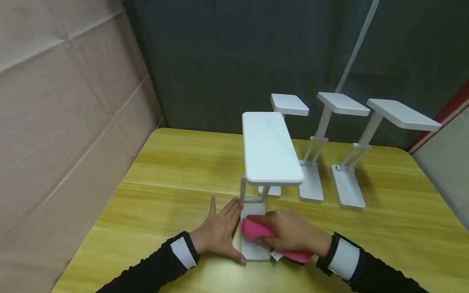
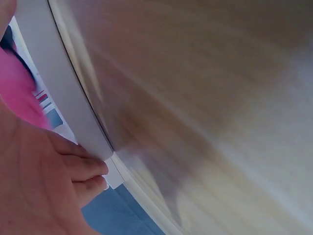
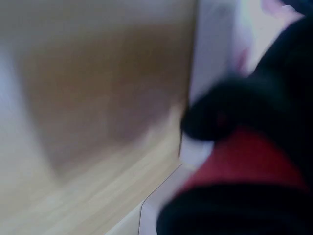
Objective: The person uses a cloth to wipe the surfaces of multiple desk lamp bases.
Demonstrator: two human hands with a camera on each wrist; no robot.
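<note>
A white folding stand (image 1: 272,146) with a flat top plate stands on the table, its base (image 1: 254,253) toward me. My left hand (image 1: 218,231) lies along the base's left side, fingers straight and spread, fingertips and thumb touching its edge. In the left wrist view those fingers (image 2: 80,169) rest against the base's side wall (image 2: 63,73). With my right hand (image 1: 293,232) I grip a bunched pink cloth (image 1: 254,230) on top of the base. A dark side and a white tag show on the cloth. The right wrist view is blurred, with red and black fabric (image 3: 244,164) up close.
Behind the near stand are three similar white stands: one partly hidden (image 1: 289,104), one in the middle (image 1: 311,185) and one at the right (image 1: 348,189). They rise from the yellow wood-grain table (image 1: 176,171). A dark curtain (image 1: 227,61) hangs behind, a pale covered wall (image 1: 73,142) at left.
</note>
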